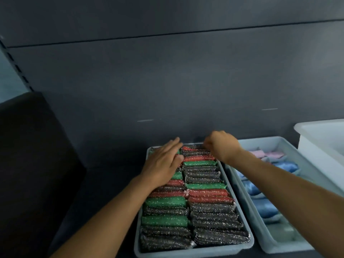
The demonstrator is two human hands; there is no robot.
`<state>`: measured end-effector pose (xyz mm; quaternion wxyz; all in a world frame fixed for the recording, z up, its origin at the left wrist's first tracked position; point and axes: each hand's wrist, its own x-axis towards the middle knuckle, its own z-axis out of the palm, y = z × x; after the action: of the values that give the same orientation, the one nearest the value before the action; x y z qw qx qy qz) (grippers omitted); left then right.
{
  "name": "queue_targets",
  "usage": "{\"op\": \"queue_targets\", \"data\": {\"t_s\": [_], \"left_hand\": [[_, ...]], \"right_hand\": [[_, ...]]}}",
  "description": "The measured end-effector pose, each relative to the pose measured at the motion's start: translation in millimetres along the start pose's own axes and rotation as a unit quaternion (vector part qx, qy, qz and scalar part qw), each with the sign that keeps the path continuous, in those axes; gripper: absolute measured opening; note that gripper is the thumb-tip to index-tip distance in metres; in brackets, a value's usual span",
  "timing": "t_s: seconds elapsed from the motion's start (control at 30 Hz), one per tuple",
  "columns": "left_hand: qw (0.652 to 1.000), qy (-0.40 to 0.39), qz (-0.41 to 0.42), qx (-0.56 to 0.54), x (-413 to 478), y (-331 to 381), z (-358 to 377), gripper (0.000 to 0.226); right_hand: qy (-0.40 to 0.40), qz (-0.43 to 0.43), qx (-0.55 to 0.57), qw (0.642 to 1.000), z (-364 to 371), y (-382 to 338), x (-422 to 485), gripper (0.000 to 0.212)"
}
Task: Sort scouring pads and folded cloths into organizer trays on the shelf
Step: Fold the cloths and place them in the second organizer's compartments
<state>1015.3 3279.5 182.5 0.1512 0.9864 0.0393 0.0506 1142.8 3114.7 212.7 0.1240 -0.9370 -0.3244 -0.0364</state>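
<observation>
Left fingers (172, 145) flat atop far scouring pads (200, 163); right fingers (208, 146) curled, grip unclear.

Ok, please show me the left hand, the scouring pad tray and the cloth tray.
left hand (163, 162): head view, back of the hand.
scouring pad tray (186, 252): head view, near rim.
cloth tray (269, 244): head view, near left corner wall.
</observation>
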Motion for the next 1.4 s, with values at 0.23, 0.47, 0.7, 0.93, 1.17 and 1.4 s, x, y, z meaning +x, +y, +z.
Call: {"op": "queue_targets", "data": {"t_s": [0.23,0.47,0.7,0.93,1.17,1.4], "left_hand": [[0.993,-0.090,0.046,0.056,13.4,7.1,14.2,0.053],[0.994,-0.094,0.034,0.036,13.3,8.1,11.2,0.053],[0.984,-0.134,-0.066,0.093,-10.1,-28.8,0.7,0.069],[0.990,-0.120,-0.071,0.016,-10.8,-25.1,-3.1,0.064],[0.984,-0.156,-0.021,0.082,-58.8,-20.3,2.0,0.071],[0.994,-0.109,0.007,0.022,-87.2,3.4,-14.5,0.071]], "right_hand": [[-0.077,-0.012,-0.100,0.992,2.3,7.1,19.6,0.017],[-0.044,-0.029,-0.112,0.992,4.6,0.9,12.8,0.019],[-0.160,-0.085,-0.037,0.983,34.6,-23.9,-31.1,0.078],[-0.181,-0.091,-0.017,0.979,33.9,-17.6,-27.4,0.071],[-0.188,-0.112,-0.038,0.975,31.3,-19.3,-71.1,0.062],[-0.069,-0.120,0.152,0.979,11.7,-6.1,-94.5,0.051]]}}
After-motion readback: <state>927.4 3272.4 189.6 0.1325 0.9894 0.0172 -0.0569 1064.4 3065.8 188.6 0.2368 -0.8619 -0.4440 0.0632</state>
